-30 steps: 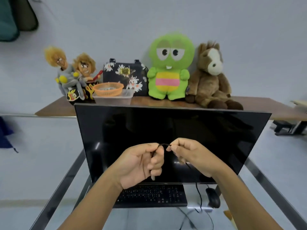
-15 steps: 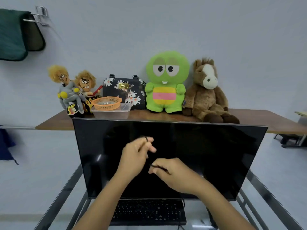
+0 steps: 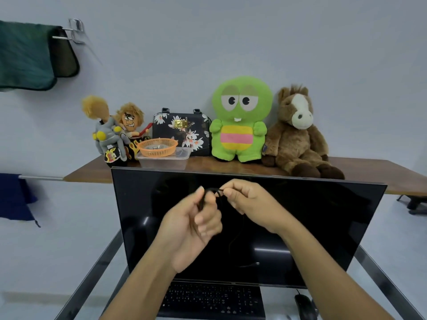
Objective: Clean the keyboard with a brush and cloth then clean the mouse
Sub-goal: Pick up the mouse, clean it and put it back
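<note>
A thin black cable [image 3: 233, 236] runs between my hands in front of the dark monitor [image 3: 323, 227]. My left hand [image 3: 191, 225] is curled round a bundle of it, and my right hand [image 3: 247, 199] pinches it at the fingertips close beside the left. Below the screen the black keyboard [image 3: 212, 301] lies flat at the bottom centre. The black mouse [image 3: 305, 307] sits to its right, partly cut off by the frame edge. No brush or cleaning cloth shows near my hands.
Behind the monitor a wooden shelf [image 3: 381, 172] carries plush toys, a floral bag [image 3: 182, 130], an orange basket [image 3: 158, 146] and a clear plastic box. A green towel [image 3: 25, 56] hangs on a wall rail at upper left. Metal desk rails [image 3: 92, 273] run along both sides.
My hands rose in front of the screen and came together again, the right hand lifting from below the left to level with it. The camera tilted upward.
</note>
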A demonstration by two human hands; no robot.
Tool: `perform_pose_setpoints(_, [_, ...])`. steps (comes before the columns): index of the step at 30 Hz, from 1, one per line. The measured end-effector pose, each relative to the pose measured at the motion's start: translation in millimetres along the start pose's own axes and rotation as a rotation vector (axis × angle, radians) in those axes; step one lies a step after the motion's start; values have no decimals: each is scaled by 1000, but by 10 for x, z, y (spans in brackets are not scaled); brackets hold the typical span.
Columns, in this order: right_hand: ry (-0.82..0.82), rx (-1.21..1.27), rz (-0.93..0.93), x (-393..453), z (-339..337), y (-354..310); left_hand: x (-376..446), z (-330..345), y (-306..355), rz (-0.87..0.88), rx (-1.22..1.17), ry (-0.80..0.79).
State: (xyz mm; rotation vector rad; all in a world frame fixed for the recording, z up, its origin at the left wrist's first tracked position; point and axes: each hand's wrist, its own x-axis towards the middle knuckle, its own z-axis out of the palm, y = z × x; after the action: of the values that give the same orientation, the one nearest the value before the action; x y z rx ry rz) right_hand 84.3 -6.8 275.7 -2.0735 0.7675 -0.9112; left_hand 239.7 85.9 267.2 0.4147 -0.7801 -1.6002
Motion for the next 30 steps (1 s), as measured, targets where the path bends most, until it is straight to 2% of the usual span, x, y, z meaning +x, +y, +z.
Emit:
perform_pose_setpoints(3, [-20,30,53,-28,238,54,167,122,144,175,-174,119])
perform_pose_setpoints(5, [-80,-14,85,-63,367,34,300,112,227,298,-154,273])
perform_pose_setpoints(6, [-113,-57,93,-86,411,14,353,80,262,367,-70,346])
perform_pose_setpoints(7, [-147,-112,92,-109,438,-17,400,34,293,437,98,422])
perform_pose_setpoints(9, [-199,-229,67,-147,440,-96,445,-90,327,536,722,547])
perform_pose_setpoints(11, [-202,-324,2,-162,375,-197,439,-207,309,519,1266,483])
perform_pose_setpoints(13, [-180,-386,-79,-156,271,-307,383,-302,239,394,1444,315])
perform_pose_setpoints(16, [-154,-384,-156,-121,79,-435,200,-310,91,162,1294,91])
perform_pose_setpoints(19, [-102,-249,-124,-63,-126,-471,12,-215,19,-60,882,-69])
perform_pose_setpoints(21, [-58,-102,-95,-32,-182,-433,-47,-130,13,-104,558,-175])
perform_pose_setpoints(23, [2,37,-69,-20,-127,-359,-51,6,34,-43,285,-210])
perform_pose_setpoints(26, [86,46,8,-40,99,-202,53,112,116,170,22,-24])
perform_pose_setpoints(28, [40,-78,89,-94,243,-144,162,65,191,316,49,152])
perform_pose_setpoints(30, [-68,-167,170,-171,340,-163,258,-35,223,389,239,311])
